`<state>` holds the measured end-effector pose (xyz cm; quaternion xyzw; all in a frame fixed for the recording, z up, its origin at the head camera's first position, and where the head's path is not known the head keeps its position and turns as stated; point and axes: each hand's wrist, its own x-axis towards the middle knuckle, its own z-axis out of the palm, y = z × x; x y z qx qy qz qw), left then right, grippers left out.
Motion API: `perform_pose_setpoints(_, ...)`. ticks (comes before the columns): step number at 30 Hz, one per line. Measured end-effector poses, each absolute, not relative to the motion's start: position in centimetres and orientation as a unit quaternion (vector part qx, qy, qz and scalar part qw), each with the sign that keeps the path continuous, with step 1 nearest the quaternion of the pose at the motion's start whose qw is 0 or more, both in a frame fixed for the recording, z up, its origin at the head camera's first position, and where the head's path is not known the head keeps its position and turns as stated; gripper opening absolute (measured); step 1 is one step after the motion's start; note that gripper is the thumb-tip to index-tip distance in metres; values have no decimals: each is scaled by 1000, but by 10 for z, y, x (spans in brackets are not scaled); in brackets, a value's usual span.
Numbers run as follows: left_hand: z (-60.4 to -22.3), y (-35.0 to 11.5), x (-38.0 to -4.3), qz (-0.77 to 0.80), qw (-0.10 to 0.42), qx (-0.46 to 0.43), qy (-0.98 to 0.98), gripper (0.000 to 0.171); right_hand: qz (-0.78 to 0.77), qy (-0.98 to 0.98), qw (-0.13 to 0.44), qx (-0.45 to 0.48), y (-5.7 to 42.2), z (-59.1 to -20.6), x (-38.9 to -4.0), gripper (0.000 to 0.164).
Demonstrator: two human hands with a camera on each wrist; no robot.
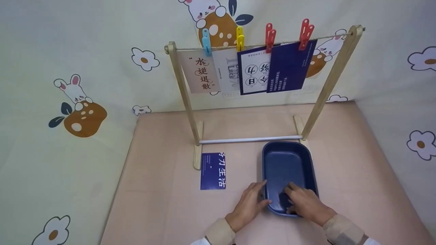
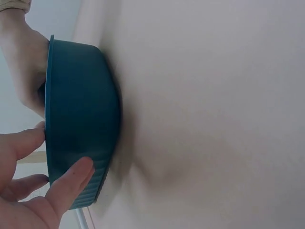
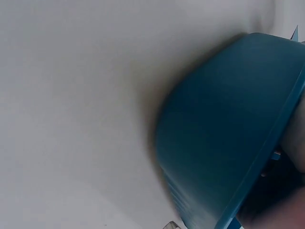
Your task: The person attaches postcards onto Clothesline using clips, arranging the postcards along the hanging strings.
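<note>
A deep blue plastic tray stands on the tabletop in the head view, its long side running away from me. My left hand touches its left rim with spread fingers; in the left wrist view, one finger lies against the outer wall. My right hand reaches over the near right rim into the tray, fingers bent down towards its floor. A small blue bit shows by that hand in the right wrist view, but whether the fingers hold it is hidden. A dark blue card lies left of the tray.
Behind the tray stands a wooden frame with a string across its top. Hanging there are a beige card, a grey card, a blue-bordered card and a dark blue card, held by blue, yellow and red clothespins.
</note>
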<state>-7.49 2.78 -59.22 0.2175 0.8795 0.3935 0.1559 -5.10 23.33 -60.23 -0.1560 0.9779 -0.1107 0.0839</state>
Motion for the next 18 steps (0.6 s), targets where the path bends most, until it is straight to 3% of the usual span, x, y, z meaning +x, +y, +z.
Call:
perform_pose_setpoints(6,-594,27,-75,403,156,219,875,61,-129,975,90,-160,233,-603,-52,44)
perform_pose_setpoints(15,-599,26,-74,418,156,213,869,61,-170,968,88,-161,235,-604,-49,18)
perform_pose_setpoints(18,-600,26,-74,422,153,214,867,61,-166,970,74,-162,235,-604,-49,19)
